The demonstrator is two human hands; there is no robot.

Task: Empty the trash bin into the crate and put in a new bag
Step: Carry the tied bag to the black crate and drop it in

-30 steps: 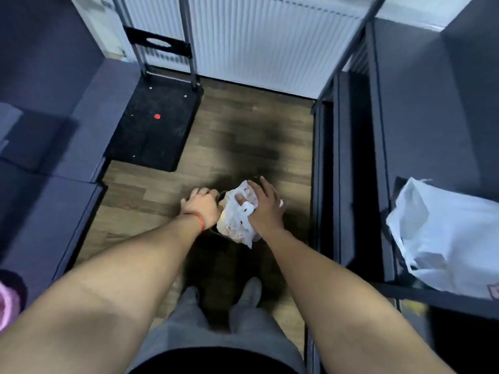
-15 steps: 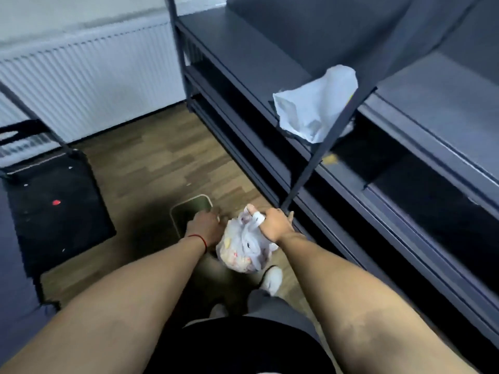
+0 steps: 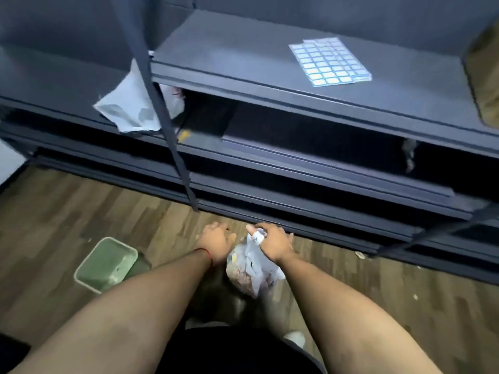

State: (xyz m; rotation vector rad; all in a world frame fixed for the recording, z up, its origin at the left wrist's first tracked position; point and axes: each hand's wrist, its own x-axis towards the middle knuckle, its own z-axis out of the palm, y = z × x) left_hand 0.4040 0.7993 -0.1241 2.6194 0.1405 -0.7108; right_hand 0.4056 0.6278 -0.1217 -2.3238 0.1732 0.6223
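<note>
A full white trash bag (image 3: 249, 271) hangs in front of me above the wooden floor, with my right hand (image 3: 272, 242) shut on its gathered top. My left hand (image 3: 216, 238) is right beside the bag, touching its upper left side; its grip is hidden. The small green trash bin (image 3: 108, 264) stands on the floor to the left, apart from both hands, and no bag shows inside it. A folded white plastic bag (image 3: 129, 106) lies on a middle shelf at the left. No crate is in view.
A dark shelving unit (image 3: 297, 168) runs across the view just beyond my hands, with a slanted upright post (image 3: 172, 147). A sheet of labels (image 3: 328, 62) lies on the top shelf. Small scraps dot the floor at the right.
My view has swung right toward the shelves. The full bag has come away from the bin, which now stands off to the left. My right hand still holds the bag's top.
</note>
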